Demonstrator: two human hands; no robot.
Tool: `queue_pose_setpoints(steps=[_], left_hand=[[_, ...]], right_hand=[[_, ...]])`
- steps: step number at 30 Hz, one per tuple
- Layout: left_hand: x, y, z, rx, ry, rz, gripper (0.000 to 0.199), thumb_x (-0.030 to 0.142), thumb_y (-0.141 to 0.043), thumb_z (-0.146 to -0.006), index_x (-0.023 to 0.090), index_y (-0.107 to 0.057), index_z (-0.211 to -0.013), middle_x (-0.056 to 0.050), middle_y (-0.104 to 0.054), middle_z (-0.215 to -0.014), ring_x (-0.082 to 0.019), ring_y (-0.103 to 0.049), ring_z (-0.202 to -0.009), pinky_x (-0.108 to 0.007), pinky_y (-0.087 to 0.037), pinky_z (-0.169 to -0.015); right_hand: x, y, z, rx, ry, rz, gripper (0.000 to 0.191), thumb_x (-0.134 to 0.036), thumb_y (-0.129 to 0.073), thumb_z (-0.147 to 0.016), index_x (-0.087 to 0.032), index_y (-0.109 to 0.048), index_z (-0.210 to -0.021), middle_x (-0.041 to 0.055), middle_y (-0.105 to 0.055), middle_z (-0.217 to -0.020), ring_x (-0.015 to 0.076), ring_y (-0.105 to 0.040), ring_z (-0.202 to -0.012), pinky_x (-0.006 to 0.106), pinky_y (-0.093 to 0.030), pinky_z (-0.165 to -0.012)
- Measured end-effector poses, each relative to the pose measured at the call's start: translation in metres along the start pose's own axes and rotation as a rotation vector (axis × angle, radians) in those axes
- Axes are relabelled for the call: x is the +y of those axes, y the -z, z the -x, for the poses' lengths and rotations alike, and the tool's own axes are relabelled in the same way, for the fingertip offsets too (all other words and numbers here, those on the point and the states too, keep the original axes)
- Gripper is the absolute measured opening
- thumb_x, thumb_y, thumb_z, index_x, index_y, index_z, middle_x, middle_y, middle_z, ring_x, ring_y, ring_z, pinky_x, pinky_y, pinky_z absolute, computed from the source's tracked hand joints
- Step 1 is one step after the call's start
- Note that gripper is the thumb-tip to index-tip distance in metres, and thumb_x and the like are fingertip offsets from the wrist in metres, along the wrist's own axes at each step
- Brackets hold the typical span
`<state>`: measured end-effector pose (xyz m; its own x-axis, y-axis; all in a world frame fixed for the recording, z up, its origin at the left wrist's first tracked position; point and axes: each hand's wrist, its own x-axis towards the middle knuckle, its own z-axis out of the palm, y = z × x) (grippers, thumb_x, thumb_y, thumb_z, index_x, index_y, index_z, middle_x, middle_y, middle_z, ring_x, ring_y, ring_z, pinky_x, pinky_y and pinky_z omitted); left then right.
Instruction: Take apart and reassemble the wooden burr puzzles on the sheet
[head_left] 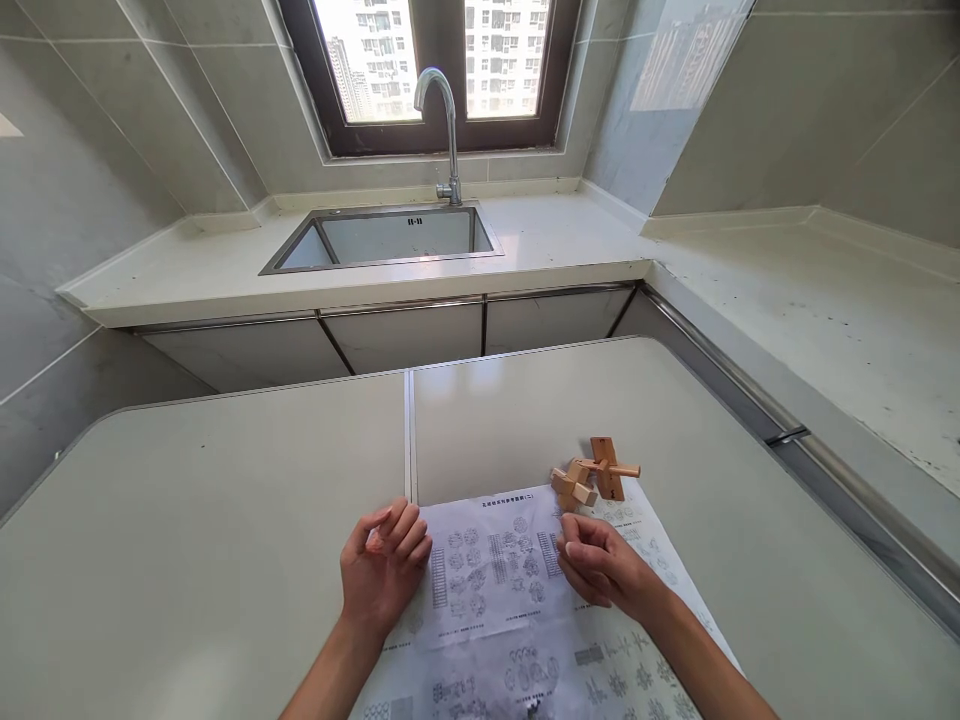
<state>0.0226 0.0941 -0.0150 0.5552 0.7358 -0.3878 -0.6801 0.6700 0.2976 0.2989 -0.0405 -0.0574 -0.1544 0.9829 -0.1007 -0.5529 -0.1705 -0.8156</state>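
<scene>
My left hand point(385, 568) rests at the left edge of a printed sheet point(491, 575), its fingers curled in loosely and nothing showing in them. On the right part of the sheet lies my right hand point(604, 565), fingers bent and thumb drawn against them, with no object visible in the grip. Just beyond its fingertips sits a small cluster of interlocked light wooden puzzle pieces point(575, 485). A darker flat wooden piece point(607, 468) with a rod through it leans against that cluster. Line drawings and Chinese text cover the paper, which has creases.
The pale table point(210, 540) has a seam point(409, 430) across it. Behind stands a white counter point(555, 225) with a sink point(405, 237) and a curved faucet point(450, 130) under a window. Another counter point(847, 310) runs along the right.
</scene>
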Motion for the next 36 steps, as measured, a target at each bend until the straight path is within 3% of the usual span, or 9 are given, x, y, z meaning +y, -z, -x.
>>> queue_pose_setpoints(steps=[11, 20, 25, 30, 36], left_hand=[[-0.001, -0.004, 0.001, 0.007, 0.004, 0.011, 0.052, 0.013, -0.067, -0.085, 0.024, -0.019, -0.068, 0.008, -0.032, -0.054, -0.008, -0.037, -0.043, -0.026, -0.036, -0.044], [-0.001, -0.005, 0.0, 0.004, 0.006, 0.017, 0.052, 0.013, -0.067, -0.085, 0.024, -0.019, -0.068, 0.008, -0.033, -0.054, -0.008, -0.037, -0.044, -0.025, -0.037, -0.044], [-0.001, -0.006, 0.0, 0.005, 0.014, 0.019, 0.052, 0.013, -0.068, -0.085, 0.024, -0.02, -0.067, 0.008, -0.034, -0.054, -0.009, -0.039, -0.044, -0.025, -0.038, -0.044], [-0.001, -0.004, 0.0, 0.001, 0.011, 0.023, 0.051, 0.013, -0.067, -0.086, 0.024, -0.021, -0.068, 0.008, -0.036, -0.053, -0.008, -0.04, -0.043, -0.025, -0.038, -0.043], [-0.001, -0.003, 0.0, -0.007, 0.007, 0.011, 0.049, 0.013, -0.066, -0.087, 0.024, -0.022, -0.068, 0.008, -0.036, -0.054, -0.009, -0.041, -0.044, -0.025, -0.038, -0.044]], right_hand=[[-0.004, -0.002, 0.001, 0.028, 0.012, -0.063, 0.042, -0.038, -0.078, -0.095, -0.023, -0.047, -0.071, -0.0125, -0.035, -0.047, 0.006, -0.03, -0.036, 0.021, -0.021, -0.04], [-0.007, 0.007, 0.005, 0.158, 0.116, -0.209, 0.052, -0.048, -0.065, -0.101, -0.023, -0.04, -0.064, -0.0123, -0.023, -0.043, 0.0063, -0.015, -0.036, 0.021, -0.017, -0.038], [-0.015, 0.01, 0.006, 0.322, 0.251, -0.342, 0.051, -0.044, -0.062, -0.102, -0.022, -0.044, -0.06, -0.0116, -0.022, -0.042, 0.0067, -0.009, -0.036, 0.02, -0.021, -0.037], [-0.026, 0.008, 0.007, 0.51, 0.346, -0.309, 0.033, -0.037, -0.067, -0.097, -0.023, -0.056, -0.07, -0.0106, -0.034, -0.043, 0.0073, -0.015, -0.036, 0.02, -0.029, -0.037], [-0.031, 0.011, 0.01, 0.657, 0.46, -0.283, 0.025, -0.028, -0.071, -0.098, -0.025, -0.055, -0.079, -0.0119, -0.039, -0.042, 0.0066, -0.022, -0.033, 0.017, -0.029, -0.033]])
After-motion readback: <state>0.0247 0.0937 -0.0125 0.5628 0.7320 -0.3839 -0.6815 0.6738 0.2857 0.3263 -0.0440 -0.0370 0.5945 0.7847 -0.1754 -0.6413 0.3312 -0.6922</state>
